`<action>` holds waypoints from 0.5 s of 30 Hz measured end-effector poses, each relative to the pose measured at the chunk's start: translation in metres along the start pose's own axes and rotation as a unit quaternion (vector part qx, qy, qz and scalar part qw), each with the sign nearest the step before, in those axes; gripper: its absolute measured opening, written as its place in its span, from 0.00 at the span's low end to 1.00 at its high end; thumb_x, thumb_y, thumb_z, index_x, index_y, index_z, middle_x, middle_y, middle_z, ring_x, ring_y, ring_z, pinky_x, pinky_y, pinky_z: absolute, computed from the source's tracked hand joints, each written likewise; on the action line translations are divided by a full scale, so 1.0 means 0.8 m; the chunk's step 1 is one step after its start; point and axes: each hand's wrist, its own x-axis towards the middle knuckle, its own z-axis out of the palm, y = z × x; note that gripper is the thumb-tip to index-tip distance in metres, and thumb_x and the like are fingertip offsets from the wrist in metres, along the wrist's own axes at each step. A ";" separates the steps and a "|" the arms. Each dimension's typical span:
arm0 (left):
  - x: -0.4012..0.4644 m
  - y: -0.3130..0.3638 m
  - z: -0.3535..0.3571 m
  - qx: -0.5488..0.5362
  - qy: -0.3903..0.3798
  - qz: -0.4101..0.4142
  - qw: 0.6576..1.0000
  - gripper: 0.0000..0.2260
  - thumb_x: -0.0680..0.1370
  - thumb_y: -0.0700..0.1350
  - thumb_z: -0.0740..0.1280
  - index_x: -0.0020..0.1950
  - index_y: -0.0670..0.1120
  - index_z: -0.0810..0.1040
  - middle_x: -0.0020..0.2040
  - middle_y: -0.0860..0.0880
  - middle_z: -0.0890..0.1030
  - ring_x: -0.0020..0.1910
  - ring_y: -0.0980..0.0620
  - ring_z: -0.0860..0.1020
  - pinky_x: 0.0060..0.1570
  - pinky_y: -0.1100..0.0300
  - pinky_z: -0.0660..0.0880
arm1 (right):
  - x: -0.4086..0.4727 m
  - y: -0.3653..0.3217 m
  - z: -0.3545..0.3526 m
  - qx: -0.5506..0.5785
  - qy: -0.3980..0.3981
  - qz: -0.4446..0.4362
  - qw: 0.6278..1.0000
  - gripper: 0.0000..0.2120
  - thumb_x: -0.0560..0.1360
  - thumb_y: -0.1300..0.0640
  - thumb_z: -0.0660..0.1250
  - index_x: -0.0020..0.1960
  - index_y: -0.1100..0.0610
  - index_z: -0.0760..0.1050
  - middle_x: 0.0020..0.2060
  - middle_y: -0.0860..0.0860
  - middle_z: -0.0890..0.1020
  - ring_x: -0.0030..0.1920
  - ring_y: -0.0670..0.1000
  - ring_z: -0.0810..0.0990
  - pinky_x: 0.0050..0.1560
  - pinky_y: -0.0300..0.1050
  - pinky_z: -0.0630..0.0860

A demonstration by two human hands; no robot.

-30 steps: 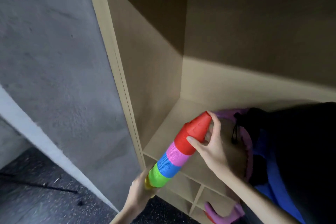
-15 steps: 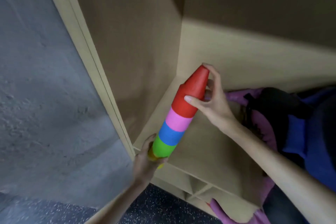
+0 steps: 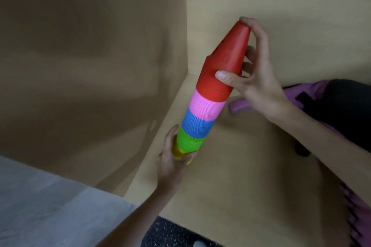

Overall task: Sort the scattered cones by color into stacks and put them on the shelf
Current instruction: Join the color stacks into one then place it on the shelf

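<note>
One tall stack of cones [image 3: 208, 98] leans up and to the right inside the wooden shelf [image 3: 230, 176], near its left rear corner. From the top its bands are red, pink, blue, green and yellow. My right hand [image 3: 253, 74] grips the red top, thumb in front and fingers behind. My left hand [image 3: 172, 158] clasps the yellow bottom end, just above the shelf board. Whether the stack's base touches the board is hidden by my left hand.
The shelf's left side panel [image 3: 90, 56] and back wall [image 3: 281, 16] close in the stack. A purple and black bag [image 3: 331, 106] lies on the shelf board at the right. Grey wall [image 3: 40, 206] and dark speckled floor [image 3: 170, 234] show below.
The stack has gone deeper into the shelf compartment and stands steeper. Both hands kept their grips on it. The view has moved closer to the shelf.
</note>
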 end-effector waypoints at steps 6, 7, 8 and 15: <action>0.097 -0.002 0.049 -0.040 0.020 0.023 0.999 0.38 0.70 0.35 0.80 0.73 0.58 0.70 0.61 0.58 0.83 0.58 0.59 0.81 0.53 0.67 0.76 | 0.075 0.030 -0.013 -0.018 -0.032 -0.023 0.999 0.42 0.71 0.66 0.78 0.75 0.50 0.57 0.57 0.47 0.73 0.50 0.40 0.77 0.50 0.36 0.76; 0.112 -0.004 0.055 -0.039 0.025 0.027 0.999 0.37 0.69 0.37 0.80 0.72 0.60 0.70 0.61 0.60 0.83 0.58 0.59 0.81 0.55 0.64 0.77 | 0.087 0.036 -0.013 -0.019 -0.034 -0.025 0.999 0.42 0.71 0.67 0.78 0.75 0.49 0.57 0.56 0.47 0.74 0.50 0.41 0.78 0.50 0.36 0.76; 0.126 -0.006 0.061 -0.035 0.029 0.031 0.998 0.37 0.69 0.41 0.81 0.72 0.61 0.70 0.61 0.60 0.83 0.59 0.58 0.81 0.56 0.60 0.78 | 0.100 0.042 -0.013 -0.023 -0.037 -0.029 0.999 0.43 0.71 0.67 0.78 0.75 0.48 0.57 0.57 0.47 0.74 0.50 0.43 0.78 0.50 0.36 0.76; 0.208 -0.027 0.098 -0.012 0.109 0.036 0.993 0.35 0.68 0.45 0.82 0.72 0.56 0.74 0.62 0.64 0.79 0.60 0.56 0.81 0.60 0.48 0.79 | 0.172 0.089 -0.008 -0.015 -0.038 -0.044 0.998 0.44 0.70 0.65 0.78 0.76 0.46 0.57 0.60 0.50 0.76 0.53 0.54 0.82 0.55 0.44 0.79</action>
